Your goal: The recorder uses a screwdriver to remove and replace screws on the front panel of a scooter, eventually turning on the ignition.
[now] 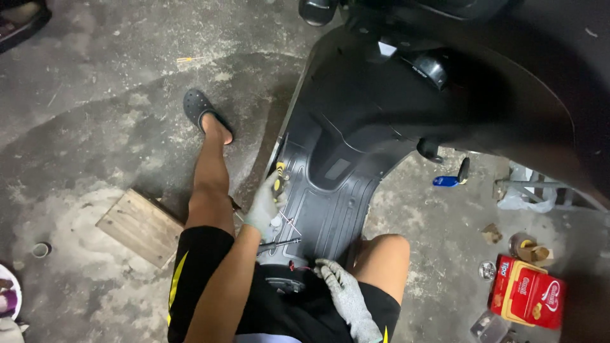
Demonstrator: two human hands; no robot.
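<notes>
I sit on the floor with a black scooter (406, 101) in front of me, my legs on either side of its ribbed footboard (324, 209). My left hand (267, 203), in a grey glove, grips a yellow-and-black screwdriver handle (279, 174) at the footboard's left edge. A thin dark tool (279, 244) and a small pale part (276, 223) lie on the panel just below that hand. My right hand (337, 279), also gloved, rests flat with fingers apart at the near end of the footboard, holding nothing I can make out.
A wooden board (141, 225) lies on the concrete at left. A red tin box (526, 293) with small parts around it sits at right. A blue key fob (447, 181) hangs from the scooter. A small screwdriver (189, 60) lies far off.
</notes>
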